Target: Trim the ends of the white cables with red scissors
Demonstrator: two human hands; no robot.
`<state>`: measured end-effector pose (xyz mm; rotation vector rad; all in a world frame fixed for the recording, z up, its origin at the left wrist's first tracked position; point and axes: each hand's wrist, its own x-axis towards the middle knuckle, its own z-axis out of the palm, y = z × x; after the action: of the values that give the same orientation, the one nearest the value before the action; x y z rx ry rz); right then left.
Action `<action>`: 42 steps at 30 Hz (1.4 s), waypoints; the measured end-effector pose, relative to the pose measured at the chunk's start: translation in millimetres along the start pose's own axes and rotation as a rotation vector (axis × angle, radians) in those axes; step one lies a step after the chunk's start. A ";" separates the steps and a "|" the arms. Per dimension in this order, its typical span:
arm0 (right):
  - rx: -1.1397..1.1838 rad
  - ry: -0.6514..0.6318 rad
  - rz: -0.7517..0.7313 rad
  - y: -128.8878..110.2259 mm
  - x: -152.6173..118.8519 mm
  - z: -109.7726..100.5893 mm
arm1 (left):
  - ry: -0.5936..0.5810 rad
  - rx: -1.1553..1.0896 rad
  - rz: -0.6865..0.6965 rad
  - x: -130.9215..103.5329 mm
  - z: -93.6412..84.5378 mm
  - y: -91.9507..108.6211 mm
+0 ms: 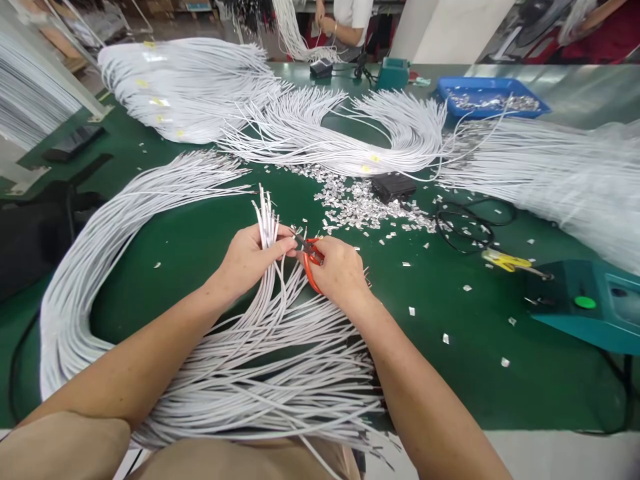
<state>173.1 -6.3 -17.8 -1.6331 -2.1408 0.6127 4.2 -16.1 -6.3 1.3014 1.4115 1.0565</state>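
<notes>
My left hand [253, 255] is closed around a small bunch of white cables [267, 223], whose ends stick up above the fingers. Its thumb and forefinger pinch together near the jaws of orange-handled pliers or cutters [313, 272]. Those are gripped in my right hand [343, 268], jaws pointing left at the left fingertips. What sits exactly between the jaws is too small to make out. Below both wrists spreads a large bundle of white cables [240, 373], curving round the left side with its far ends [200, 173] on the green table [450, 393].
Small silvery scraps [360, 203] litter the table beyond my hands, around a black box [393, 187]. More cable bundles [190, 93] lie behind. At right are a teal device [585, 303], yellow-handled tool [506, 261] and blue tray [493, 90]. Another person [345, 27] works across the table.
</notes>
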 end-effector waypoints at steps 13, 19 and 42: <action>-0.001 0.016 -0.025 0.6 -0.9 1.5 | 0.009 0.074 0.078 -1.5 -0.1 1.3; -0.057 0.068 -0.045 0.7 -2.1 6.8 | 0.034 0.087 0.050 -3.0 -0.4 4.3; 1.166 0.093 0.208 -4.0 3.8 -4.7 | 0.070 0.231 0.077 -7.2 6.9 8.8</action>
<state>171.4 -3.0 -11.5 -1.1224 -1.0848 1.4386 13.0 -22.5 1.3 1.5071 1.5842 1.0209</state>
